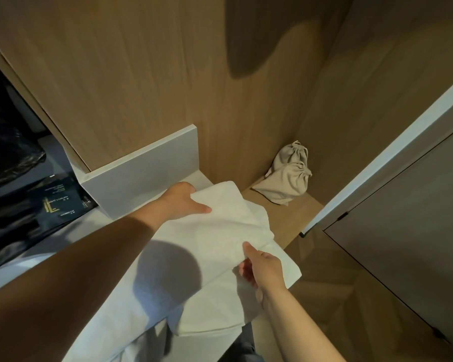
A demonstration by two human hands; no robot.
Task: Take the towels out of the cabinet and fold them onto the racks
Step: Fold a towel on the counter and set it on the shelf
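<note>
At the frame's centre, the folded white cotton towel point(228, 231) lies at the cabinet's wooden shelf point(280, 218) edge. The left hand point(183, 202) grips its far corner; the right hand point(262, 267) pinches its near edge. It looks soft, light and floppy; opposite edges seem the best hold.

The towel point(220, 231) fills the middle of the opening, gripped by the left hand point(182, 201) and pinched by the right hand point(263, 267). A white block point(141, 165) just left of the left hand walls off that side. Two cloth bags point(285, 176) sit in the back right corner, apart from the towel, with a strip of bare shelf point(285, 218) between. The door point(377, 158) edge bounds the right. Above the towel, the space before the back wall point(168, 74) is open.
</note>
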